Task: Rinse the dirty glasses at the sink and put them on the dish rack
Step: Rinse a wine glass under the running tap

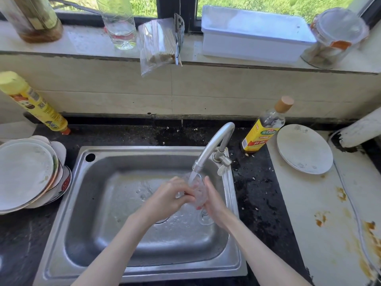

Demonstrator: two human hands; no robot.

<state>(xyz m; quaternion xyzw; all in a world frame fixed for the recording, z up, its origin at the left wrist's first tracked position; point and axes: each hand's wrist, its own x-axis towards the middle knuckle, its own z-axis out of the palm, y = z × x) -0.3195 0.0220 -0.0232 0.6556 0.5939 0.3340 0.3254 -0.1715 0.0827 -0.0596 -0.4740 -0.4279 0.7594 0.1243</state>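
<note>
Over the basin of the stainless steel sink (115,203), under the faucet (214,145): one clear stemmed glass (199,193), bowl uppermost and tilted toward the spout, round foot low near the basin floor. Thin, transparent walls, blurred by running water; stem mostly hidden behind the right palm.

Sink: brushed metal, rectangular with rounded corners, wet floor beaded with droplets. Faucet: matte silver, curved gooseneck, stream (192,176) falling onto the glass bowl.

Left hand (167,200): reaching in from lower left, fingers curled against the glass bowl, thumb side up, gripping the near wall. Right hand (214,200): reaching in from lower right, palm facing left, fingers wrapped around the far side of the bowl, gripping it. Both forearms bare, converging over the basin.

Left of the sink, on the dark speckled counter (255,193): a leaning stack of white plates (26,174), glossy, round. Behind it: a yellow plastic bottle (35,104), inverted and tilted. Right of the faucet: an oil bottle (266,126) with a yellow label and a wooden-coloured cap, just beside a round white plate (305,149) on a pale stained surface. On the sill: a white rectangular box (253,36), a clear plastic bottle (119,23), a bag of wooden skewers (156,44).
</note>
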